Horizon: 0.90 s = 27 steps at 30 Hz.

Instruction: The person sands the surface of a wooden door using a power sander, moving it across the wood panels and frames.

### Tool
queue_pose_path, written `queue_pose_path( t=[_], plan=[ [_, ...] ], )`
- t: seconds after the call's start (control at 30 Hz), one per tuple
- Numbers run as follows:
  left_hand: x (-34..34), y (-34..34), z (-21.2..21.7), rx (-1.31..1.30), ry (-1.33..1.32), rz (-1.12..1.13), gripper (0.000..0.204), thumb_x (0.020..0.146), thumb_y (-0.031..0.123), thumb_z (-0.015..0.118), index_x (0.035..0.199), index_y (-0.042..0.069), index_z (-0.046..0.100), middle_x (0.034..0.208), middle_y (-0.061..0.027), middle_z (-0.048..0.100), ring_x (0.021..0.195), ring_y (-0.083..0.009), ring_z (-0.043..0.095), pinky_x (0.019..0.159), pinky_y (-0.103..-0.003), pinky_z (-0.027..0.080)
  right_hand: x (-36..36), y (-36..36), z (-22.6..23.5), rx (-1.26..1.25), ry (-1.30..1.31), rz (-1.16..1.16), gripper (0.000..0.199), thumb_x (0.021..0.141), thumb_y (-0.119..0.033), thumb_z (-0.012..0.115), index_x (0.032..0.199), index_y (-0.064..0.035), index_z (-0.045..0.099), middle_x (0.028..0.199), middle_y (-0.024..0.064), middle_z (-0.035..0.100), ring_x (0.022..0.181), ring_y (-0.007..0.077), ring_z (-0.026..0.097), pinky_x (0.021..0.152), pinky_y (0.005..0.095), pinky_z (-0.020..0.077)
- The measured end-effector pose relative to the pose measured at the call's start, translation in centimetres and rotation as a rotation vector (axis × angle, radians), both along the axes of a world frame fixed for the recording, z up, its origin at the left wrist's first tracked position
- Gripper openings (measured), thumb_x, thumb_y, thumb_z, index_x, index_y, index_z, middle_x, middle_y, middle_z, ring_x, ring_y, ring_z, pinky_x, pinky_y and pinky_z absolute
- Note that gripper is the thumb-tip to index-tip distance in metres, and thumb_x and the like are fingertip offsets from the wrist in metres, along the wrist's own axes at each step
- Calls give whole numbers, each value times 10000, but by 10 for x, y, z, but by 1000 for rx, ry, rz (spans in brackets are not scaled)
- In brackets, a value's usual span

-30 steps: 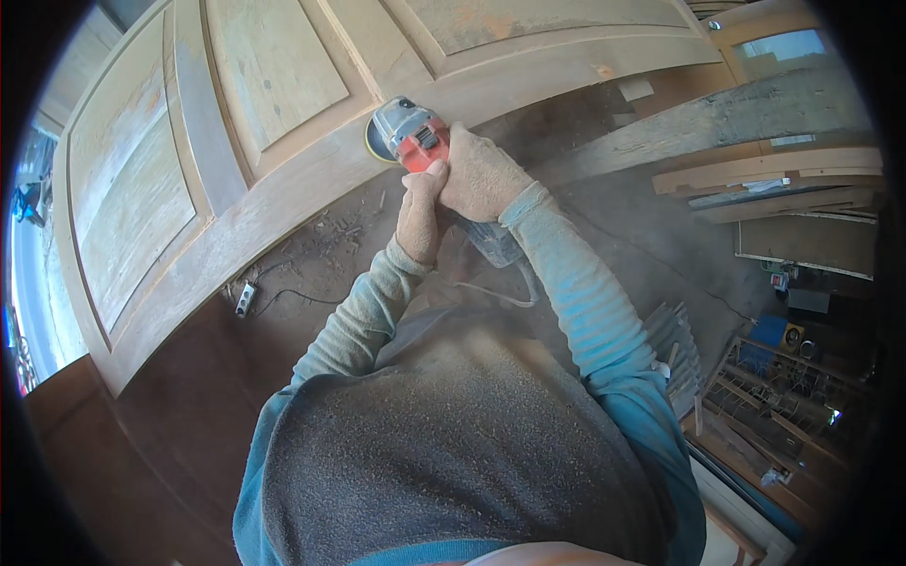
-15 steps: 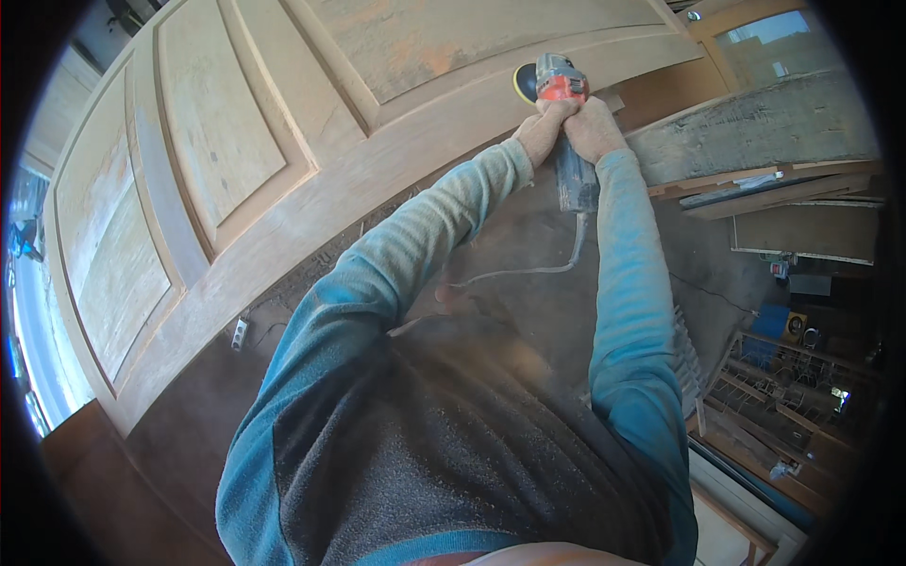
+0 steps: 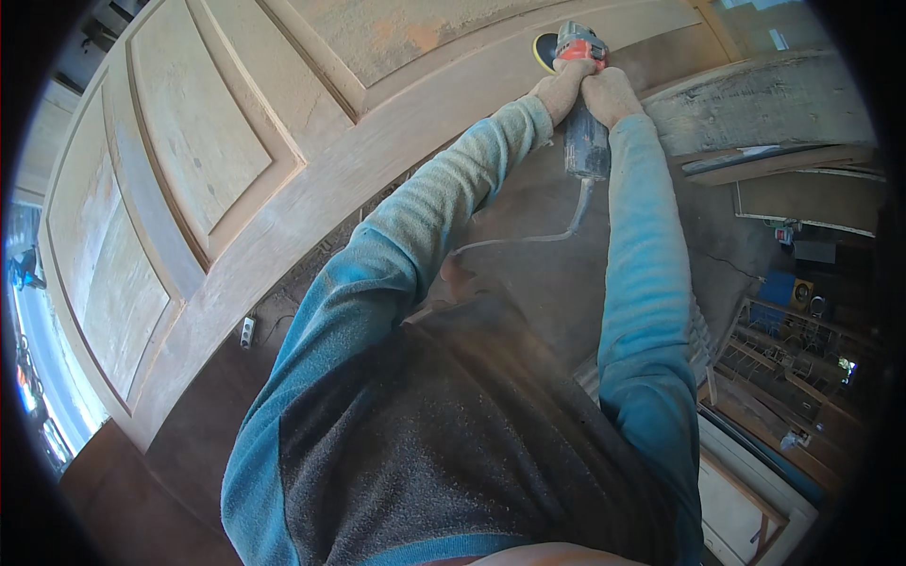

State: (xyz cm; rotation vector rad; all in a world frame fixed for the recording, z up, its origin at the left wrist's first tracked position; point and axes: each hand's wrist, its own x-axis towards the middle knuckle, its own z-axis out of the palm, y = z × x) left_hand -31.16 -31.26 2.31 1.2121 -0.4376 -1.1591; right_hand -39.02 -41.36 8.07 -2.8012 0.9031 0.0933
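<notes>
Both hands grip an angle grinder [image 3: 587,151] with a grey-black body, a red collar and a yellow-rimmed round disc [image 3: 545,52]. My left hand [image 3: 563,87] wraps the tool just behind its head, on the left side. On the right side of the body, my right hand [image 3: 612,96] is closed around it. The disc is tilted against the near rail of a large panelled wooden door [image 3: 255,226], which lies across the upper left. From the tool's rear end a grey cord [image 3: 538,238] hangs down in a curve.
A rough, weathered timber beam [image 3: 764,104] lies right of my right hand. On the dusty floor under the door sits a white power strip [image 3: 247,332]. Boards and a metal rack [image 3: 788,349] with assorted items stand at the right. Dust hangs in the air.
Both hands and the grinder have shifted slightly up and to the right along the door's rail. The whole view has turned a little, and the grip stays the same.
</notes>
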Motion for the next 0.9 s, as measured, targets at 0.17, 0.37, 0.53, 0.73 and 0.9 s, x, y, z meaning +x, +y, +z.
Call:
queue_pose_path(
  t=[0.17, 0.37, 0.53, 0.73, 0.9],
  plan=[
    [10, 16, 3, -5, 21, -10, 988, 834, 710, 609, 1475, -38, 534, 1468, -280, 544, 1368, -338, 517, 1131, -379, 381, 11, -1, -8, -34, 11, 76, 383, 970, -286, 521, 1020, 26, 737, 1037, 302, 717, 1039, 463, 689, 901, 518, 540],
    [18, 39, -36, -92, 27, 96, 957, 888, 734, 489, 1444, -42, 556, 1399, -297, 599, 1338, -347, 552, 1137, -373, 371, 32, 57, 9, 288, -165, -5, 399, 905, -312, 619, 1050, 39, 739, 1034, 339, 706, 1058, 468, 692, 889, 501, 541],
    [11, 69, -52, -264, 290, 51, 769, 933, 582, 601, 1430, -1, 547, 1349, -194, 627, 1270, -287, 591, 1085, -389, 444, 27, 88, -5, 418, -202, -133, 516, 854, -388, 710, 1054, 88, 727, 1038, 371, 696, 1112, 490, 673, 906, 496, 529],
    [-1, 34, -2, -63, 0, -74, 906, 880, 712, 530, 1420, -15, 574, 1292, -265, 659, 1200, -332, 643, 1048, -391, 459, -8, 22, -8, 200, -167, -131, 474, 930, -410, 620, 1068, 29, 737, 1025, 345, 699, 1093, 468, 673, 880, 514, 519],
    [-15, 18, 13, -10, 75, -101, 900, 868, 728, 500, 1379, -4, 615, 1236, -278, 682, 1157, -351, 668, 1028, -404, 479, -22, 1, -16, 56, -109, -187, 352, 948, -298, 601, 1035, 7, 755, 983, 305, 720, 1020, 453, 705, 836, 521, 546]
  ],
)
